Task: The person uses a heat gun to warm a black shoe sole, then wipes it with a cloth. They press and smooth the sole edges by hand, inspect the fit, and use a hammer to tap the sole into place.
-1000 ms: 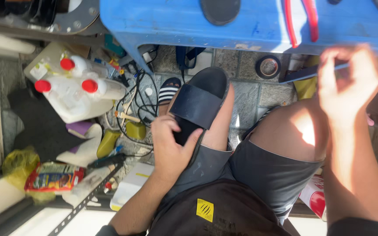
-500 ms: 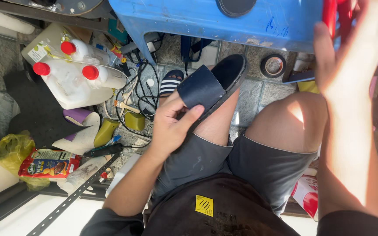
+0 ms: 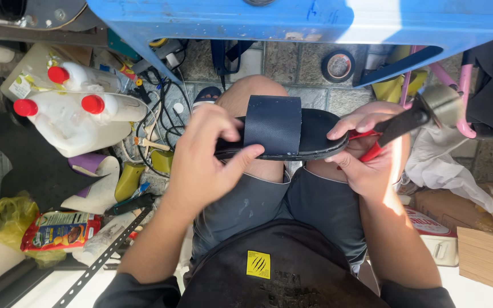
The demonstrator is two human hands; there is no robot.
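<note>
A dark navy slide sandal (image 3: 283, 134) with a wide strap lies sideways above my knees. My left hand (image 3: 203, 162) grips its left end, thumb along the sole edge. My right hand (image 3: 372, 154) steadies the right end with its fingertips and also holds a red-handled tool (image 3: 397, 125) with a dark shaft and a metal head, which points up and to the right. I sit in grey shorts and a black apron with a yellow patch (image 3: 258, 264).
A blue plastic table (image 3: 315, 20) spans the top. White jugs with red caps (image 3: 72, 111), tangled cables (image 3: 161, 102), a snack bag (image 3: 58, 231) and a metal strip lie left. A tape roll (image 3: 338, 65), white cloth (image 3: 446, 162) and cardboard (image 3: 486, 228) lie right.
The sandal has turned from upright to lying sideways across my knees. My right hand came down from the table with the red-handled tool and now touches the sandal's right end.
</note>
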